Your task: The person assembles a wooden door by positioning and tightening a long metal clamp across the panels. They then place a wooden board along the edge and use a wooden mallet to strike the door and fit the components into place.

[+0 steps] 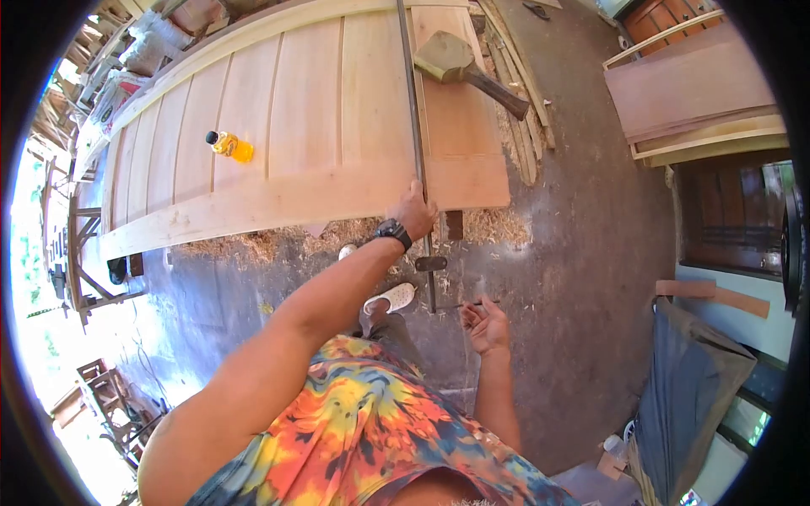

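Observation:
A large panelled wooden door (pixel 305 93) lies flat, with a long metal bar clamp (pixel 413 110) across it near its right end. My left hand (pixel 414 211), with a black watch on the wrist, is wrapped round the bar at the door's near edge. Just past that edge the clamp's jaw (pixel 431 263) sits on the bar. My right hand (pixel 484 325) is at the clamp's near end, its curled fingers at the thin handle (pixel 481 304). On the door's right part rests a wooden mallet (pixel 445 59). A bottle of yellow liquid (pixel 230 147) stands on the panels.
Wood shavings (pixel 245 244) lie on the floor under the door's near edge. Long wooden strips (pixel 519 110) are beyond its right end. At the right are a wooden panel (pixel 692 80) and a dark folded cover (pixel 693 379). Wooden frames (pixel 105 392) stand at the lower left.

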A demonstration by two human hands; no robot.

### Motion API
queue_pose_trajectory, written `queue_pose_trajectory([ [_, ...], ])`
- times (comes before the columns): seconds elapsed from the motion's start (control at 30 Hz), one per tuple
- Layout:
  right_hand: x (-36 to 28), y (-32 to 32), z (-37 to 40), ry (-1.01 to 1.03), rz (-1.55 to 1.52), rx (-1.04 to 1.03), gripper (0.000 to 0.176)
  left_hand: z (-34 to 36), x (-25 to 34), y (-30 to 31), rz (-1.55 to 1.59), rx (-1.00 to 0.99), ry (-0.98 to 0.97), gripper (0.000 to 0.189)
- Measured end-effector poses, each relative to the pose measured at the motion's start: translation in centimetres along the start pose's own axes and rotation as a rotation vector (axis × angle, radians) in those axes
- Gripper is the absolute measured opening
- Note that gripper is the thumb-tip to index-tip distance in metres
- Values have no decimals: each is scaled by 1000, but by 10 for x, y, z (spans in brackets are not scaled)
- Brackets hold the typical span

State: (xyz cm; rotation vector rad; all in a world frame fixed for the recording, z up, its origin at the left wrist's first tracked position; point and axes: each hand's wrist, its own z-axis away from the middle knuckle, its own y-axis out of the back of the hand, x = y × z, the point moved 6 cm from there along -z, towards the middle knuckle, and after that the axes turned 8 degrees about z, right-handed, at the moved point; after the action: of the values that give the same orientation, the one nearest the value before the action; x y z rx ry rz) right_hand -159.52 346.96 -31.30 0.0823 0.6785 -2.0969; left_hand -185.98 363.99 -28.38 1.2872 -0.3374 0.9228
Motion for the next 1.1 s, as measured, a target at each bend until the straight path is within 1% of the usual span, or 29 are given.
queue_pose_trajectory([
  [0.03, -10, 7, 1, 162, 368, 202, 44, -3, -10, -4, 0, -12, 9, 45],
  [0.07, -21, 10, 8, 314, 741, 405, 45, -6, -14, -2, 10, 64, -111, 48],
  [0.1, -22, 9, 11, 300, 746, 418, 45, -9, -18, 1, 22, 142, -233, 50],
  [0.17, -55, -14, 30, 726, 1259, 750, 42, -15, -22, 29, -26, 130, -213, 53],
  [0.2, -56, -17, 22, 717, 1265, 755, 42, -19, -26, 42, -80, 125, -203, 56],
  [0.23, -61, -34, 21, 1008, 1449, 786, 43, -27, -36, 46, -77, 117, -197, 56],
  [0.27, -59, -51, 21, 1310, 1623, 800, 44, -34, -41, 56, -165, 232, -238, 59],
  [0.3, -57, -54, 11, 1304, 1628, 801, 44, -37, -47, 64, -254, 349, -281, 62],
  [0.33, -53, -59, 1, 1301, 1724, 833, 44, -38, -59, 63, -254, 344, -280, 62],
  [0.37, -50, -63, -6, 1295, 1818, 866, 44, -41, -68, 61, -323, 344, -317, 63],
  [0.4, -49, -64, -11, 1285, 1817, 873, 44, -42, -65, 62, -394, 342, -357, 64],
  [0.43, -50, -62, -17, 1239, 1782, 888, 41, -46, -65, 62, -397, 330, -366, 64],
  [0.5, -49, -56, -27, 1163, 1740, 922, 39, -48, -70, 59, -403, 252, -290, 68],
  [0.57, -50, -37, -44, 901, 1562, 797, 31, -47, -68, 58, -420, 225, -289, 68],
  [0.6, -49, -31, -52, 884, 1558, 810, 31, -49, -66, 59, -431, 231, -284, 68],
  [0.67, -40, -13, -88, 769, 1401, 630, 27, -50, -63, 59, -429, 224, -292, 69],
  [0.7, -35, -4, -102, 765, 1398, 629, 27, -49, -63, 61, -427, 227, -294, 69],
  [0.77, 1, 18, -152, 427, 933, 215, 26, -49, -62, 61, -428, 231, -297, 69],
  [0.8, 18, 30, -171, 429, 929, 209, 26, -49, -61, 60, -424, 237, -301, 69],
  [0.87, 66, 42, -209, 170, 547, 41, 27, -49, -62, 59, -420, 241, -302, 69],
  [0.9, 90, 30, -214, 67, 351, 56, 27, -50, -63, 59, -413, 235, -299, 69],
  [0.93, 132, 29, -223, -42, 154, 71, 27, -50, -62, 61, -424, 247, -297, 69],
  [1.0, 214, 28, -246, -63, -145, -237, 41, -51, -62, 60, -432, 211, -286, 69],
  [1.03, 239, 8, -230, -219, -278, -268, 40, -52, -64, 59, -435, 206, -285, 69],
  [1.07, 249, -25, -199, -374, -403, -299, 39, -51, -65, 60, -437, 216, -288, 69],
  [1.1, 233, -73, -155, -348, -548, -573, 39, -50, -64, 60, -422, 218, -298, 68],
])
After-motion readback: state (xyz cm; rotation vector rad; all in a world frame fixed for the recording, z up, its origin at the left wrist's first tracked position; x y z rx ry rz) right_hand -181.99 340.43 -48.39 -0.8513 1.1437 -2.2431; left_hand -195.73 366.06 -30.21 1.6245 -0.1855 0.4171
